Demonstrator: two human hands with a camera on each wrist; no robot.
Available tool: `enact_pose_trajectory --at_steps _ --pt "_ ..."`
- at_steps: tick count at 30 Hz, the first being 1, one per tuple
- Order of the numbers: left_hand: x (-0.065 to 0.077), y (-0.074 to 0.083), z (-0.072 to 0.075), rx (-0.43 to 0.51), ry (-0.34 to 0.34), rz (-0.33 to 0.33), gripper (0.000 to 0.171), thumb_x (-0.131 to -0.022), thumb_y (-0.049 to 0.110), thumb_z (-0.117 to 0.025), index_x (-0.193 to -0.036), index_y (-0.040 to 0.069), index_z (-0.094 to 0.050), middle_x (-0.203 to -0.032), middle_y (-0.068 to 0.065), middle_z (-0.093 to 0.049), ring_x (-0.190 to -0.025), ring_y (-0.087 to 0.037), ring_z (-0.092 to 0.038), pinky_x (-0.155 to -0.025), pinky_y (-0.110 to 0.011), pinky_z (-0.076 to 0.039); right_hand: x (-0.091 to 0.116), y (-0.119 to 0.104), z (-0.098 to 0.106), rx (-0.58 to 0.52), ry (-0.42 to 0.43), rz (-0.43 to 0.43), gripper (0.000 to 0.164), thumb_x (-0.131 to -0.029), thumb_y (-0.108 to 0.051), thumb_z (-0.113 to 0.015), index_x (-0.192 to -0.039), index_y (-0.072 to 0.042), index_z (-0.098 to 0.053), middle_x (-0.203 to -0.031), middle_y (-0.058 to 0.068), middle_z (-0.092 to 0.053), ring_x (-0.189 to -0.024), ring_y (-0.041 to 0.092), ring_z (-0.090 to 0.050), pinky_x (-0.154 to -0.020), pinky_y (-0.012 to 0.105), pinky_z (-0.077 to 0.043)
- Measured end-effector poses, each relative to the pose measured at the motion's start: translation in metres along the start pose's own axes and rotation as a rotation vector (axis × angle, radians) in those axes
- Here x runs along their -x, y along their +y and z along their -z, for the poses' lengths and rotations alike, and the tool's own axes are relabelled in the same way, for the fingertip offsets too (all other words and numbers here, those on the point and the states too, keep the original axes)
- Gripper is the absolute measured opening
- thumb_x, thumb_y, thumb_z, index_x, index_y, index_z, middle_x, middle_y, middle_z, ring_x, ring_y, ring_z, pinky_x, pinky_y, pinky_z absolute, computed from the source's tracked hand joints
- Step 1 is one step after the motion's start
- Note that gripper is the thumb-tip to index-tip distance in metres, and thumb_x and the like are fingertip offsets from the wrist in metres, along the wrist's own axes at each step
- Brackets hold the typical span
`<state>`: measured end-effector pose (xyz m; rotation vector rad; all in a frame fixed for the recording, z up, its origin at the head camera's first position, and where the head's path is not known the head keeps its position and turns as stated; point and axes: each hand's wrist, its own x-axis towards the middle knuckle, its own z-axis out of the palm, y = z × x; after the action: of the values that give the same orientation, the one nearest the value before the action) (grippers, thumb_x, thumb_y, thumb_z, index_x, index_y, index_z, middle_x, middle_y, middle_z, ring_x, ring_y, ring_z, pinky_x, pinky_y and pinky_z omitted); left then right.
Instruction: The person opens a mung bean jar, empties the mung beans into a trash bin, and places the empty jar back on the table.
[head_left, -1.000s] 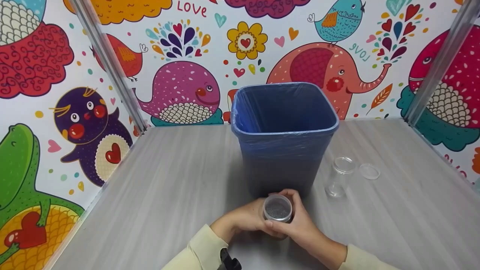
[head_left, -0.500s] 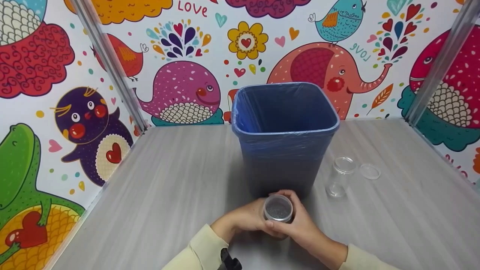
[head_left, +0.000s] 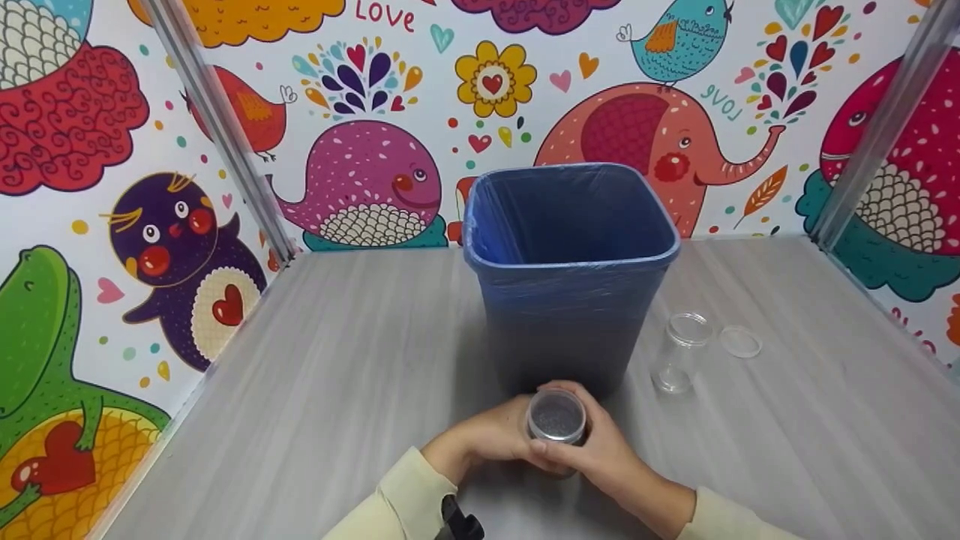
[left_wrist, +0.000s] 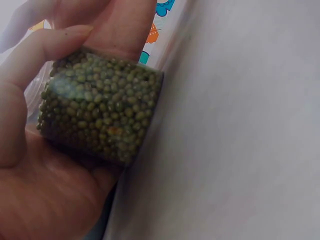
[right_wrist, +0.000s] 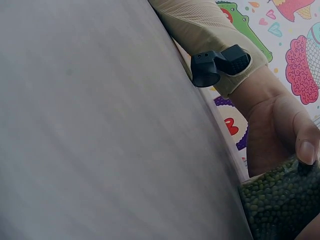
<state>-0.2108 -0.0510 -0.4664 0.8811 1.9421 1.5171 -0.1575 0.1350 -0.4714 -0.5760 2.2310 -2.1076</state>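
Note:
A clear plastic jar point(head_left: 556, 416) of green mung beans stands between both hands in front of the bin, its round top facing up. My left hand point(head_left: 495, 435) grips its left side. From the right, my right hand point(head_left: 606, 448) wraps round it, thumb across the near side just below the rim. In the left wrist view the beans point(left_wrist: 102, 105) fill the visible body of the jar, and its base is right at the tabletop. The right wrist view catches only part of the jar point(right_wrist: 280, 200), with the left thumb pressed on it.
A blue bin point(head_left: 562, 330) with a clear plastic liner stands just behind the hands. To its right are a second clear jar point(head_left: 681, 356), see-through and without beans, and a flat clear lid point(head_left: 741, 342). Printed cartoon walls point(head_left: 360, 180) enclose the grey table point(head_left: 337, 360).

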Motion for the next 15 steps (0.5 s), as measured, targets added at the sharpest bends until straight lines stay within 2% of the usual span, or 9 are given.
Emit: enact_pose_trajectory --at_steps 8,15 --pt "0.0003 0.0017 -0.0003 0.028 -0.008 0.0 0.066 -0.077 -0.001 -0.09 -0.136 0.016 -0.065 -0.121 0.015 -0.071 -0.112 -0.004 -0.065 -0.106 -0.024 -0.047 0.001 -0.0009 -0.0003 0.0 0.029 -0.015 0.081 -0.078 -0.006 -0.091 -0.146 -0.003 -0.048 -0.146 0.014 -0.059 -0.13 0.017 -0.057 -0.11 0.026 -0.041" --pt "-0.0001 0.0015 -0.0008 0.012 -0.007 -0.015 0.064 -0.078 0.002 -0.091 -0.135 0.015 -0.065 -0.121 0.014 -0.07 -0.111 -0.004 -0.064 -0.105 -0.025 -0.048 0.0016 -0.0017 -0.0017 -0.036 0.06 -0.009 0.078 -0.075 -0.001 -0.092 -0.135 0.001 -0.042 -0.142 0.016 -0.061 -0.128 0.014 -0.058 -0.11 0.021 -0.039"
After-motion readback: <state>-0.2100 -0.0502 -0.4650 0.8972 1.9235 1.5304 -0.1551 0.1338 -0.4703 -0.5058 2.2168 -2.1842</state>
